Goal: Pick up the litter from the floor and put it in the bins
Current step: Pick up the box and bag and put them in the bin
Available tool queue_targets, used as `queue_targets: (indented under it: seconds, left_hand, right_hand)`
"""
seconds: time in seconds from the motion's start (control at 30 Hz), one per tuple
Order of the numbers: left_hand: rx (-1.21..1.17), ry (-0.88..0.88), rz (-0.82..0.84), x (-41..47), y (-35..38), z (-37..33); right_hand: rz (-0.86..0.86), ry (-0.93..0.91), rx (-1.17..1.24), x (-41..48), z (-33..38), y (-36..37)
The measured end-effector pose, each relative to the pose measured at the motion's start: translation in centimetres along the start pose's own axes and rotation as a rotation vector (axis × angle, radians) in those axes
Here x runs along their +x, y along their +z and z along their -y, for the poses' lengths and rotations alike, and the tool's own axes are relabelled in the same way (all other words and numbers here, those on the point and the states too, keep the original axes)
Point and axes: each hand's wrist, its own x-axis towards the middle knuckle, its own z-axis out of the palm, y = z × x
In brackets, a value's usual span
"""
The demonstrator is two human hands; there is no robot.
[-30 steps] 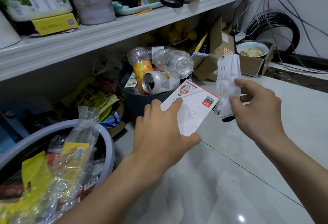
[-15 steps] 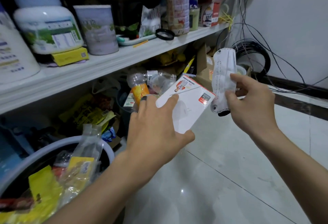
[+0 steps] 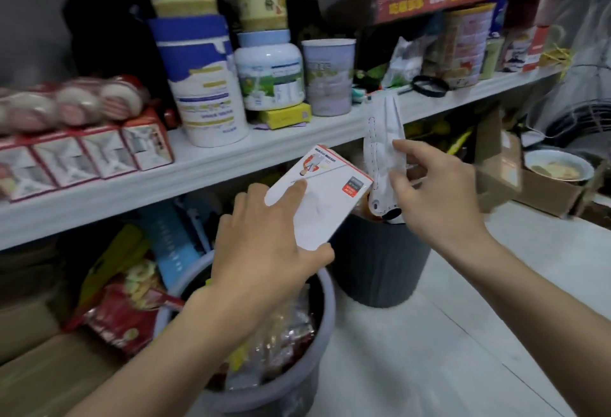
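Cardboard, by the look of it: the flat white box (image 3: 319,195) at frame centre should be light and stiff, best gripped across its edges, as the left hand (image 3: 264,251) does, fingers on its face and thumb at its lower edge. It carries red and grey print. Just right, the right hand (image 3: 436,198) pinches a limp white wrapper (image 3: 383,152) above the dark bin (image 3: 380,264); the pale bin (image 3: 327,301) sits lower centre.

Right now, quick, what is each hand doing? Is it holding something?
Left hand: closed, holding the white box.
Right hand: closed, pinching the white packet.
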Motion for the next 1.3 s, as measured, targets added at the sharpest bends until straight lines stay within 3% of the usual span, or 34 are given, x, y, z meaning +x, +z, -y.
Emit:
queue_targets:
  seconds: [0.33, 0.67, 0.93, 1.17, 1.3]
  left_hand:
    - [0.097, -0.157, -0.011, -4.6, 2.3, 8.5]
    - [0.030, -0.353, 0.150, -7.5, 7.6, 12.9]
    - [-0.033, -0.322, 0.121, -6.8, 7.7, 12.6]
    - [-0.021, -0.273, 0.119, -6.1, 6.5, 12.4]
    - [-0.002, -0.130, 0.051, -4.5, 5.7, 10.0]
  right_hand:
    - [0.264, -0.049, 0.139, -4.1, 2.9, 7.1]
    - [0.449, 0.027, 0.203, -7.4, 3.4, 10.9]
    - [0.647, 0.123, 0.159, -9.1, 2.9, 13.0]
    - [0.732, -0.026, -0.053, -9.2, 1.6, 12.5]
    - [0.699, -0.094, -0.156, -8.5, 0.8, 11.3]
